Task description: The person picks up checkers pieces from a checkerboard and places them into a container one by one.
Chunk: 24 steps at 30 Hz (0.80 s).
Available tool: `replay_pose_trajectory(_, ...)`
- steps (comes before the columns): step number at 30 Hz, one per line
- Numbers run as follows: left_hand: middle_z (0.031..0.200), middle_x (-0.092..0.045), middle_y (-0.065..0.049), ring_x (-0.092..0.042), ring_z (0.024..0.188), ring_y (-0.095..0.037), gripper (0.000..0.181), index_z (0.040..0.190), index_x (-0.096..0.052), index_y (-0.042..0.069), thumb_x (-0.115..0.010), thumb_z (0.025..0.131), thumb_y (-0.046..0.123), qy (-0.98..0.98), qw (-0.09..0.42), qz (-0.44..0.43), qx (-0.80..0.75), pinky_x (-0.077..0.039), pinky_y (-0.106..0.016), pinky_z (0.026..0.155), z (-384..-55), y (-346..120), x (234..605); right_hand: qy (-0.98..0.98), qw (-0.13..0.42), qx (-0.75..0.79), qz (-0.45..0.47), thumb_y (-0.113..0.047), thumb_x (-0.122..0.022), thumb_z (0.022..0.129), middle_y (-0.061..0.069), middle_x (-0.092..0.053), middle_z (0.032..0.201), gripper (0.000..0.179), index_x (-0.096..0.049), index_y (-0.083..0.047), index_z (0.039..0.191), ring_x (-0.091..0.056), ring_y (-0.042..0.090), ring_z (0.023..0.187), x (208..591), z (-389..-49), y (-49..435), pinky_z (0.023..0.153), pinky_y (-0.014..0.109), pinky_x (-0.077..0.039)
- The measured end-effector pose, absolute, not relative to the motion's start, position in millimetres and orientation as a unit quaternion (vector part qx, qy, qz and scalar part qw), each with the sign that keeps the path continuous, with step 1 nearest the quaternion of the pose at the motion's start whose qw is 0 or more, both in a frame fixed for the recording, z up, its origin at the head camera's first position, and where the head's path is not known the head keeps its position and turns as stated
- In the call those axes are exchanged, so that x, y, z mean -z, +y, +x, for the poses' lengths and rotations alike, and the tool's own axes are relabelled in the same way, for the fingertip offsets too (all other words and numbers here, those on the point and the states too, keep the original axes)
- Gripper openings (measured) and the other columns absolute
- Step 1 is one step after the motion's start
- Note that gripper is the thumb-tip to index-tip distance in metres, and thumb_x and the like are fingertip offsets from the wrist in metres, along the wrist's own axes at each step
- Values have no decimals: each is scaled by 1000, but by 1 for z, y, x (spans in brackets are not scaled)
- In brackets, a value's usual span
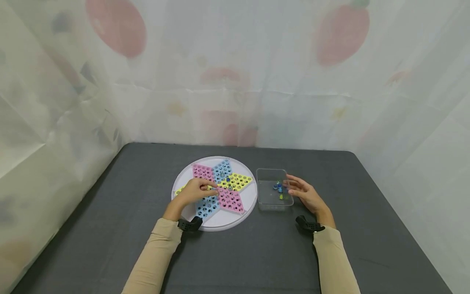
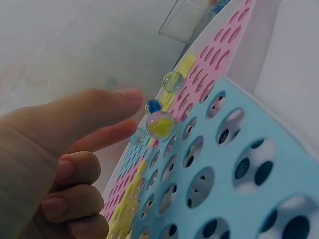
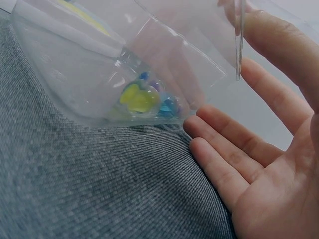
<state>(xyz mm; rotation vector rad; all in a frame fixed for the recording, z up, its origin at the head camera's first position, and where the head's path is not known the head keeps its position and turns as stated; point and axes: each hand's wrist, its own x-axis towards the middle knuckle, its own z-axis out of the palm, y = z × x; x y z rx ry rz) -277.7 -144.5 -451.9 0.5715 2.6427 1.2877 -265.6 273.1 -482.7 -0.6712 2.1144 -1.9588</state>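
Head view: the left grip [image 1: 196, 191], slightly parted and holding nothing visible, is over the star board [image 1: 220, 223]; the right grip [image 1: 307, 197], loosely spread, is against the clear box [image 1: 265, 188]. Left wrist: yellow-pink marble [image 2: 160, 125] just beyond the fingertips [image 2: 132, 95]. Right wrist: marbles [image 3: 138, 98] inside the box.

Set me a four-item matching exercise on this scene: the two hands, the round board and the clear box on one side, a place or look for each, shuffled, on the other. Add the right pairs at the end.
Column one
1. Left hand
2. Round board
3. Right hand
4. Clear box

Column two
A. See-through, with a few marbles inside
B. At the side of the box farther from the board
C. Over the board
D. White around a pink, blue and yellow star pattern of holes

Right pairs: 1-C; 2-D; 3-B; 4-A
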Motion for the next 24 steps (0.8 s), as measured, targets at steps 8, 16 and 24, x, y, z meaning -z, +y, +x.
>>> replay_pose_trajectory(8,56,-28,6,-25,54,-8,28,102,-74,3,-75,83,23,876,75,197,-433,-28,-23,55,-278,-146,454,713,90,657,-226,-11,-57,96,-10,-54,131,65,-24,5,149,-55,-4,121,483,-266,274,95,10,-44)
replay_pose_trajectory(16,59,-31,3,-28,56,-8,25,99,-75,5,-79,80,20,880,75,192,-429,-27,-22,56,-278,-144,455,713,91,657,-227,-9,-55,97,-9,-55,132,63,-24,5,150,-55,-4,121,483,-267,274,95,10,-44)
replay_pose_trajectory(24,60,-30,5,-28,58,-8,23,97,-76,7,-79,79,20,890,72,188,-409,-26,-20,56,-280,-144,462,710,93,658,-231,-9,-55,97,-9,-54,132,63,-22,6,149,-55,-5,121,484,-266,274,95,10,-44)
